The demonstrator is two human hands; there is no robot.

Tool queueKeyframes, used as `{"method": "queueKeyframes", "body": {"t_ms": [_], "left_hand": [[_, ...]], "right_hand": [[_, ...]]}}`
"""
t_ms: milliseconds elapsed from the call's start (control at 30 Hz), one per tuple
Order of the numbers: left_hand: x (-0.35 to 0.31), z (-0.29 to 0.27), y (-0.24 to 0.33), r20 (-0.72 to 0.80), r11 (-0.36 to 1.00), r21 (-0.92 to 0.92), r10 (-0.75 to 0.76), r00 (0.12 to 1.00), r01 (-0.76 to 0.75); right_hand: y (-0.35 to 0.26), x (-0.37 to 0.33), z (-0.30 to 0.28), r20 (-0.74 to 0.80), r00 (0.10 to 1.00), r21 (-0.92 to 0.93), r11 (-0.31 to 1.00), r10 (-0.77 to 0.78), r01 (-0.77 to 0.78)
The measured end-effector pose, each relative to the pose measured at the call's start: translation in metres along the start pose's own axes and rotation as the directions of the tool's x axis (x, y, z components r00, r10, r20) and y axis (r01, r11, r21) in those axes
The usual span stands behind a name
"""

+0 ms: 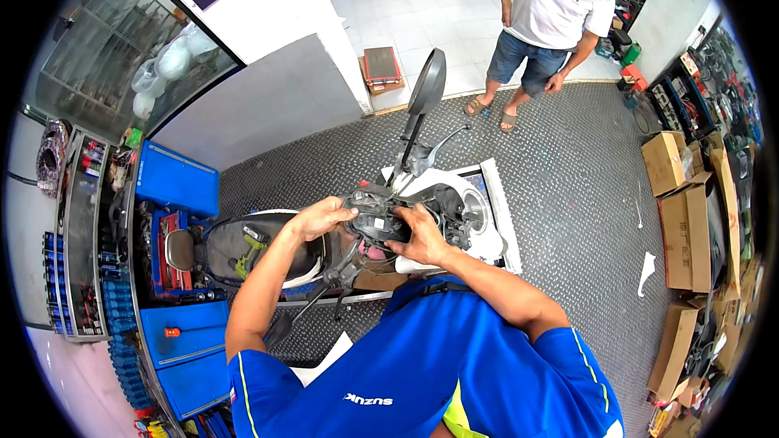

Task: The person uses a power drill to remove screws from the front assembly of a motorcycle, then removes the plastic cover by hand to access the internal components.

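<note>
A black plastic housing (375, 219) with wires beside it sits at the handlebar of a partly stripped scooter. My left hand (320, 217) grips its left edge, with the thumb on top. My right hand (419, 237) holds its right side with bent fingers. Just to the right are the opened front section and white body panels (488, 242). A round-backed black mirror (428, 83) and a brake lever (445, 151) stick out on the far side. On the black seat (223, 250) lies a green cordless power tool (253, 251). The housing's underside is hidden.
A person (544, 24) in a white shirt and denim shorts stands beyond the scooter. Blue tool cases (177, 177) and an orange-handled screwdriver (172, 332) are at left. Cardboard boxes (684, 235) line the right. A white scrap (647, 273) lies on the patterned metal floor (568, 170).
</note>
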State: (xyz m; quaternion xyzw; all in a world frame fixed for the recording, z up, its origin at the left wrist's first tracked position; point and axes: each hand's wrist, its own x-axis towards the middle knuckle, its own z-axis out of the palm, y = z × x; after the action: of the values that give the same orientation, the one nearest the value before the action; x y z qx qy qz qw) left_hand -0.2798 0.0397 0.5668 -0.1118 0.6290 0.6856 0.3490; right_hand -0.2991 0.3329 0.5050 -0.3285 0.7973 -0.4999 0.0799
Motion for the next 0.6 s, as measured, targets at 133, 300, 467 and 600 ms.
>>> {"method": "queueKeyframes", "body": {"t_ms": [133, 300, 467, 600], "left_hand": [[0.005, 0.015, -0.002, -0.051, 0.961, -0.181, 0.205, 0.977, -0.211], [0.005, 0.017, -0.005, -0.09, 0.958, -0.192, 0.198, 0.976, -0.212], [0.004, 0.008, -0.011, -0.064, 0.947, -0.247, 0.198, 0.978, -0.208], [0.002, 0.01, -0.005, -0.037, 0.936, -0.273, 0.218, 0.975, -0.22]], "right_hand": [[0.005, 0.005, -0.002, 0.008, 1.0, -0.006, 1.0, -0.028, 0.028], [0.004, 0.003, 0.001, 0.002, 1.0, -0.002, 1.0, 0.031, -0.031], [-0.001, 0.006, -0.001, 0.016, 1.0, 0.04, 0.999, 0.021, -0.021], [-0.002, 0.01, -0.004, 0.002, 1.0, 0.08, 0.997, -0.007, 0.007]]}}
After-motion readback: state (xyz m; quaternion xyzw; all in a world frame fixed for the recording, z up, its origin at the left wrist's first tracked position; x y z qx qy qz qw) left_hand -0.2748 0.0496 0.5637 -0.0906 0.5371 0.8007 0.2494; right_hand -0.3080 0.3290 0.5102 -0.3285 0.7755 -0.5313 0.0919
